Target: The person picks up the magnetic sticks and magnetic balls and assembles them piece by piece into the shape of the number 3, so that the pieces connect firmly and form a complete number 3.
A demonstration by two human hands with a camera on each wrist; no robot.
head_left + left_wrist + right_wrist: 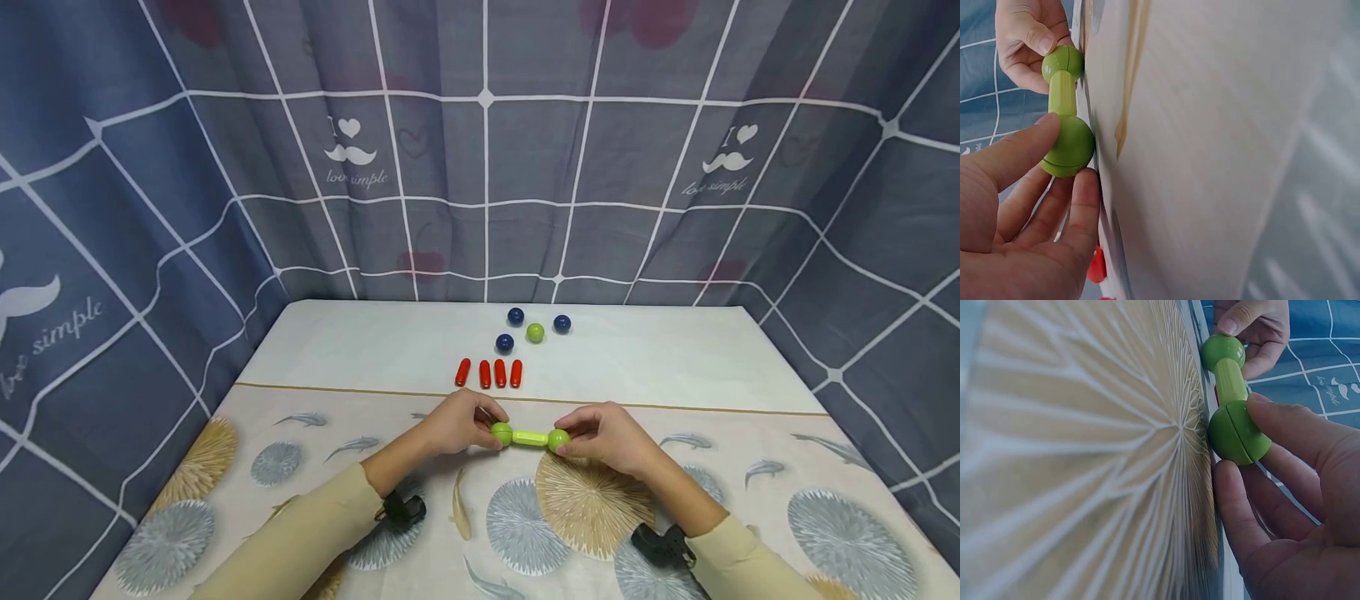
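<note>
Between my hands a yellow-green ribbed rod (530, 438) lies level, with a green ball at each end, low over the patterned cloth. My left hand (467, 423) pinches the left green ball (1070, 147) between thumb and fingers. At the other end, the right green ball (1238, 432) is held between the thumb and fingers of my right hand (609, 438). Both wrist views show the rod meeting the two balls. Beyond the hands, several red rods (500, 373) lie side by side on the white surface.
Farther back stand three dark blue balls (505, 343) and one loose green ball (535, 332). A patterned cloth (420, 533) covers the near part of the white table (645, 350). Dark checked curtains (525, 167) hang behind and at both sides.
</note>
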